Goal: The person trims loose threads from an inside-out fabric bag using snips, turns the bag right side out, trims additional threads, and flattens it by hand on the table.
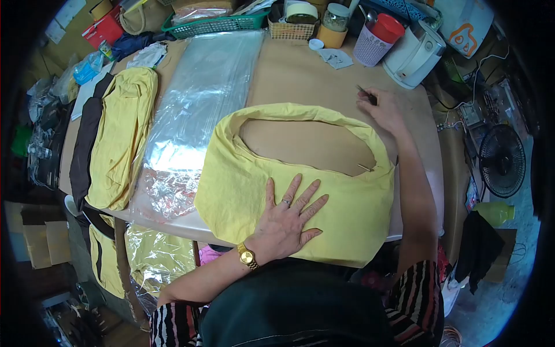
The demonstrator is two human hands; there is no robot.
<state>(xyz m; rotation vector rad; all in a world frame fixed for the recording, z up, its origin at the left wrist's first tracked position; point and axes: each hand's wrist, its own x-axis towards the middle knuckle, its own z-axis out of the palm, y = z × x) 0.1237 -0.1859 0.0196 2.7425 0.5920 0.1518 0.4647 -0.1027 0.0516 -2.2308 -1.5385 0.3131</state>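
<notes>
A yellow cloth shoulder bag (243, 191) lies flat in front of me, its wide handle loop away from me. A zipper runs along its opening, with the zipper pull (365, 168) at the right end. My left hand (283, 222) rests palm down on the bag's front, fingers spread. Beyond the bag's upper right, my right hand (384, 110) is closed round a small dark pointed tool (367, 96). Most of that tool is hidden by the fingers, so its exact kind is unclear.
Clear plastic bags (202, 87) are stacked left of the bag. Further left lie folded yellow bags (124, 139) and dark ones (87, 139). Along the back stand a green basket (217, 26), a lilac cup (370, 49) and a white electric kettle (413, 55). A black fan (502, 159) stands right.
</notes>
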